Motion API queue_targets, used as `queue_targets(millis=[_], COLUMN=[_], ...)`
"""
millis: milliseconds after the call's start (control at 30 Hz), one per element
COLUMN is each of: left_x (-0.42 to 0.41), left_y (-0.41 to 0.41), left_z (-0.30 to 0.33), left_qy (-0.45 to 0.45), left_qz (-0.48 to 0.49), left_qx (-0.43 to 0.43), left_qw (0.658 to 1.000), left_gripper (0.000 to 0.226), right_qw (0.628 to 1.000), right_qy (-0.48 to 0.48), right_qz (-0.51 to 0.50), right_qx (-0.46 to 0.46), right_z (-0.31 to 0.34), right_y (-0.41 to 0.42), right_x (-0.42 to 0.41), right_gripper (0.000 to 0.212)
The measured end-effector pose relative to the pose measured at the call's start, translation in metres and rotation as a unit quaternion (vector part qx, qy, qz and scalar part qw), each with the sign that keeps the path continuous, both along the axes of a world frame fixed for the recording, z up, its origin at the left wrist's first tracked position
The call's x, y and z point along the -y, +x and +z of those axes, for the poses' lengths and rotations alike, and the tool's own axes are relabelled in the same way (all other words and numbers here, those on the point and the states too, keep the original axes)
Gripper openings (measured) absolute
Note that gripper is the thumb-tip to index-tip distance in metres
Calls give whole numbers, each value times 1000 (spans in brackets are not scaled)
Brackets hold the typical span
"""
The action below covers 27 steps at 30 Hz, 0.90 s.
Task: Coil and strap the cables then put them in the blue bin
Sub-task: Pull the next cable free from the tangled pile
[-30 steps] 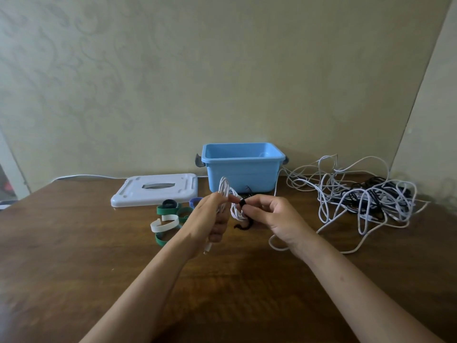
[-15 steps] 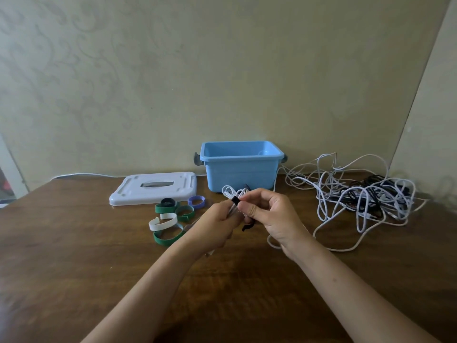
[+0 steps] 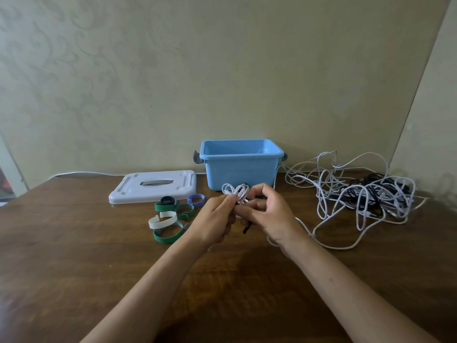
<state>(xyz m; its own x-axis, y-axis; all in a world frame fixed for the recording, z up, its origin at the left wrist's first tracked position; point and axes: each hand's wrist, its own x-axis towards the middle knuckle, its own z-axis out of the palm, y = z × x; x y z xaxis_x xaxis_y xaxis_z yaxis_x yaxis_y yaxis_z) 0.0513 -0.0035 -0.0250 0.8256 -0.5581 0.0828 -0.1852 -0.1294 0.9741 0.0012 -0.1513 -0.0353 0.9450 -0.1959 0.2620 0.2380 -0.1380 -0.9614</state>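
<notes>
Starting at nine o'clock on the bench [image 3: 74, 243], the white bin lid [image 3: 153, 185] lies flat and out of the way, which leaves the blue bin [image 3: 241, 167] open at twelve o'clock. Just in front of the lid sit the loose straps [image 3: 170, 219], green, white, black and purple, close to the left hand [image 3: 214, 222] for easy picking. That hand's fingers are curled around the coiled white cable [image 3: 236, 191], pinching the loops together so they cannot spring apart. The right hand [image 3: 268, 214] meets it, its fingers clenched on a black strap [image 3: 247, 227] whose free end dangles below; it looks like the strap is being wound round the bundle's middle, though the wrap itself is hidden between the hands. A tail of white cable trails from under the right wrist toward the tangled cable pile [image 3: 358, 194], white and black, at two o'clock, well apart from the bin. The bin appears to hold nothing visible.
</notes>
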Motion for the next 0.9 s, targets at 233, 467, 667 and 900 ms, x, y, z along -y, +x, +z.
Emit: queue_targets(millis=[233, 467, 667, 900], left_x=[-6, -9, -9, -6], left_y=[-2, 0, 1, -3], left_z=[3, 5, 4, 3], left_qy=[-36, -52, -32, 25], left_qz=[16, -42, -82, -79], left_qx=[17, 22, 30, 46], left_qw=[999, 998, 996, 995], left_gripper=[29, 27, 32, 4], right_qw=[996, 992, 990, 986], right_qy=[-53, -99, -24, 54], right_qz=[26, -4, 92, 96], right_qx=[-60, -77, -104, -123], right_z=[-2, 1, 4, 17], right_y=[1, 2, -3, -6], right_x=[5, 11, 24, 41], right_gripper=[24, 9, 23, 21])
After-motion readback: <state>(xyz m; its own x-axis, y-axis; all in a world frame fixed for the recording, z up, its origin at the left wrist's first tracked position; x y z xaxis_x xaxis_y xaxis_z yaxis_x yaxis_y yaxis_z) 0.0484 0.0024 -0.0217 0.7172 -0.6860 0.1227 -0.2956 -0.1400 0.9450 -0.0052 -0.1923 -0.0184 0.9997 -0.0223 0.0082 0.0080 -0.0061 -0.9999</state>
